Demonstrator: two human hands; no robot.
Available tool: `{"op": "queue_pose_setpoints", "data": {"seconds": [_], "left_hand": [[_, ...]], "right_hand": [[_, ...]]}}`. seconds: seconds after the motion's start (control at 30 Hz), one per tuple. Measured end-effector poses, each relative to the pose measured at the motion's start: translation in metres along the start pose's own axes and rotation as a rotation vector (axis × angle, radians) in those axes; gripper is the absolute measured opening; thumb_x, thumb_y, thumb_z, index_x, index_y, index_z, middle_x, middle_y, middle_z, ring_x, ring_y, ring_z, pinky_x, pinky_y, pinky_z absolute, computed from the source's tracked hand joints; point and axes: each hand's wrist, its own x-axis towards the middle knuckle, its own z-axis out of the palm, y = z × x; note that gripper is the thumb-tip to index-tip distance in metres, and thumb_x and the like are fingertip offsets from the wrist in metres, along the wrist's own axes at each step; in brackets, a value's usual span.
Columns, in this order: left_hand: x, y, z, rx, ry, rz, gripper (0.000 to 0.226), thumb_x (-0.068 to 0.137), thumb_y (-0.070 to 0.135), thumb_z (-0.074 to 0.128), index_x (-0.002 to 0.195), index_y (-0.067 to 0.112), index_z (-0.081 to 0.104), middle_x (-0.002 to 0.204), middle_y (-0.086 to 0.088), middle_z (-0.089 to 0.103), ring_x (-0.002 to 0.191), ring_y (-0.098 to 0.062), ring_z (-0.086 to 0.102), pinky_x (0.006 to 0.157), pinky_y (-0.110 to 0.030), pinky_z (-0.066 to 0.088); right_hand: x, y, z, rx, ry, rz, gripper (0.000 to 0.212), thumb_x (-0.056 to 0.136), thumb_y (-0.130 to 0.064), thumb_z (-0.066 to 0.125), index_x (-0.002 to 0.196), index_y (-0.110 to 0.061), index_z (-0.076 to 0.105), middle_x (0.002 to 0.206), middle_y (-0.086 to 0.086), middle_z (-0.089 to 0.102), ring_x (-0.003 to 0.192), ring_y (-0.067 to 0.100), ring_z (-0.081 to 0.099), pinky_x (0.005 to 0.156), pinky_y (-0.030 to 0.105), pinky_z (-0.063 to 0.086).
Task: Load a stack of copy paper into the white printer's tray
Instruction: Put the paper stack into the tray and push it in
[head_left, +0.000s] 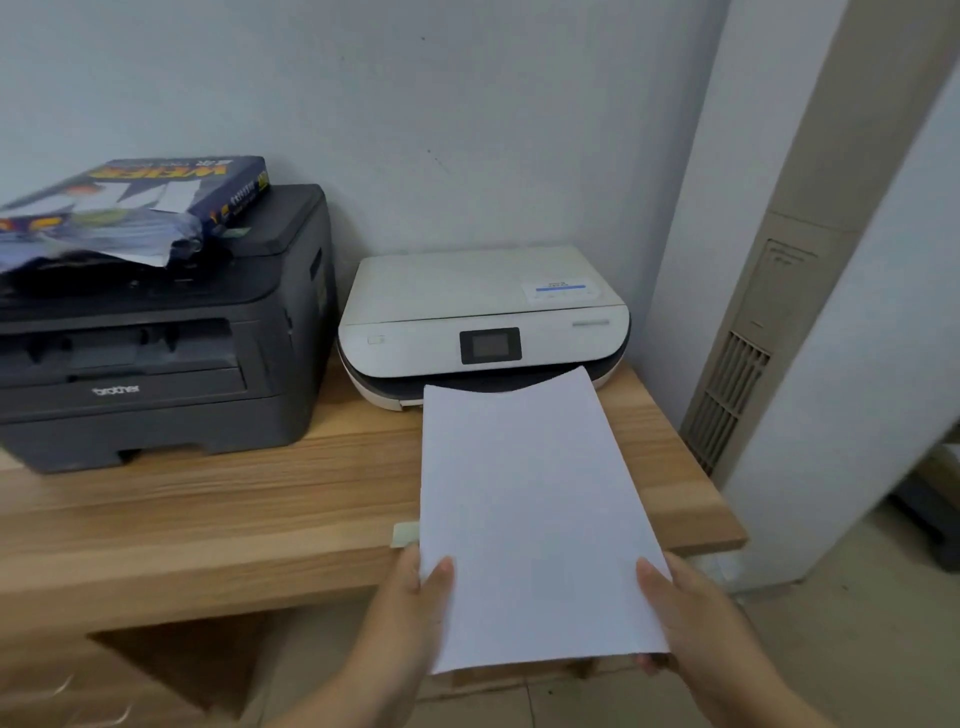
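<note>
At ten o'clock the black printer (156, 332) carries an opened paper pack (130, 202), well apart from the work. The left hand (415, 613) pinches the paper stack (530, 519) at its near-left corner, thumb on top. The right hand (680, 608) grips the near-right edge likewise. The stack's far edge lies at twelve o'clock, at the dark front slot of the white printer (483, 322) (whether it has entered, I cannot tell). It looks slightly skewed, so a push could catch a corner on the lip and buckle the sheets.

Left grip (415, 613), right grip (691, 618), bare forearms (353, 691) (uncovered to frame edge)
</note>
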Motion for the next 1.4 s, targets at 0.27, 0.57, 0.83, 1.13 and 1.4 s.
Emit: {"op": "queue_pose_setpoints", "data": {"seconds": [0.27, 0.57, 0.83, 1.13, 1.4], "left_hand": [[-0.035, -0.034, 0.014, 0.125, 0.031, -0.117, 0.011, 0.093, 0.021, 0.05, 0.101, 0.018, 0.057, 0.096, 0.001, 0.071, 0.089, -0.018, 0.067, 0.082, -0.034, 0.051], [-0.056, -0.033, 0.01, 0.203, 0.079, -0.174, 0.019, 0.092, 0.023, 0.051, 0.109, 0.016, 0.057, 0.094, 0.0, 0.068, 0.084, -0.013, 0.064, 0.063, -0.016, 0.044], [-0.047, -0.021, 0.004, 0.227, 0.051, -0.207, 0.021, 0.093, 0.026, 0.05, 0.107, 0.013, 0.06, 0.086, 0.006, 0.067, 0.073, -0.007, 0.062, 0.057, -0.018, 0.043], [-0.039, -0.01, 0.009, -0.004, 0.016, -0.342, 0.024, 0.096, 0.026, 0.046, 0.112, 0.013, 0.057, 0.089, -0.014, 0.068, 0.045, -0.016, 0.055, 0.033, -0.016, 0.033], [-0.035, -0.002, 0.013, -0.069, 0.001, -0.302, 0.021, 0.097, 0.018, 0.043, 0.108, 0.008, 0.058, 0.077, -0.008, 0.065, 0.033, -0.008, 0.053, 0.03, -0.014, 0.031]], "right_hand": [[-0.044, 0.035, -0.022, -0.058, 0.092, 0.115, 0.018, 0.097, -0.019, 0.044, 0.099, -0.01, 0.059, 0.068, 0.015, 0.06, 0.047, 0.024, 0.056, 0.044, 0.028, 0.046], [-0.053, 0.046, -0.025, -0.107, 0.071, 0.153, 0.011, 0.093, -0.019, 0.054, 0.093, -0.012, 0.063, 0.079, 0.0, 0.064, 0.074, 0.014, 0.058, 0.065, 0.028, 0.042], [-0.045, 0.036, -0.027, 0.086, -0.087, 0.324, 0.023, 0.096, -0.022, 0.05, 0.103, -0.002, 0.059, 0.051, 0.015, 0.06, 0.026, 0.022, 0.047, 0.03, 0.02, 0.038], [-0.032, 0.027, -0.023, 0.192, -0.063, 0.365, 0.022, 0.097, -0.025, 0.047, 0.1, -0.005, 0.056, 0.056, 0.014, 0.055, 0.028, 0.018, 0.045, 0.032, 0.02, 0.039], [-0.022, 0.021, -0.019, 0.18, -0.082, 0.312, 0.023, 0.098, -0.024, 0.045, 0.1, -0.006, 0.059, 0.055, 0.009, 0.056, 0.033, 0.014, 0.045, 0.035, 0.022, 0.038]]}}
